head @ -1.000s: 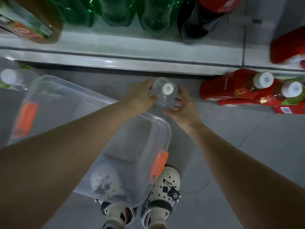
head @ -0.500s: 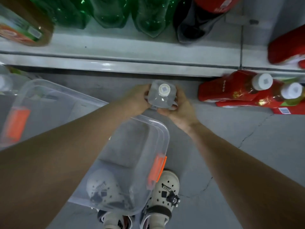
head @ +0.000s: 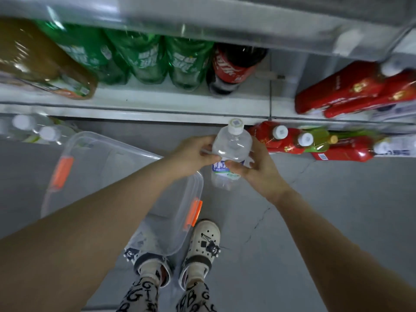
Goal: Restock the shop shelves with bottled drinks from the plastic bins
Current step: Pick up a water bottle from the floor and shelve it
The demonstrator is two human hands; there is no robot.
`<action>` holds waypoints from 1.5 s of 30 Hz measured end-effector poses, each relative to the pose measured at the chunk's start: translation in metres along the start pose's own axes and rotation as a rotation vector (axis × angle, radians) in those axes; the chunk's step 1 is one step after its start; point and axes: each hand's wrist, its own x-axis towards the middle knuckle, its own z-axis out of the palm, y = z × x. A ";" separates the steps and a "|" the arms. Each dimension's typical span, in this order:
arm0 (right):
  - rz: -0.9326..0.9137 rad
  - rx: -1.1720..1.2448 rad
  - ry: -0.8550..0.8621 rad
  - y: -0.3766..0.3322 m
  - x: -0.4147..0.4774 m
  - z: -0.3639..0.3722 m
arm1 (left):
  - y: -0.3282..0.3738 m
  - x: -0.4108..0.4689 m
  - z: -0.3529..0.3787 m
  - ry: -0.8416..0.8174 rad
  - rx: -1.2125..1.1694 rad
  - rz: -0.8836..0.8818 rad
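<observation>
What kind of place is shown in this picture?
Most likely a shop's drinks aisle: a metal shelf carries green soda bottles and red bottles, and the left hand and right hand hold a clear bottle near a plastic bin.

A shop aisle: a white metal shelf (head: pixel 157 102) across the upper frame carries rows of green plastic soda bottles (head: pixel 144 57), with red-wrapped bottle packs (head: pixel 337 93) at right, above a grey concrete floor (head: pixel 337 210).

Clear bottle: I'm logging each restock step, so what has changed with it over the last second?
The clear bottle has risen toward the camera and its label now shows; left hand and right hand keep holding it. The bin stays on the floor by the shoes.
</observation>
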 end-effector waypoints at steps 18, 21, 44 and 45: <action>0.089 0.176 -0.243 -0.240 -0.229 -0.039 | 0.214 -0.266 -0.035 -0.004 -0.202 -0.142; 0.063 0.176 -0.256 -0.280 -0.259 -0.042 | 0.250 -0.308 -0.043 0.031 -0.170 -0.106; -0.507 0.029 -0.092 -0.550 -0.400 -0.112 | 0.500 -0.498 -0.106 0.345 0.121 0.360; -0.529 0.023 -0.086 -0.561 -0.403 -0.116 | 0.510 -0.502 -0.111 0.352 0.127 0.385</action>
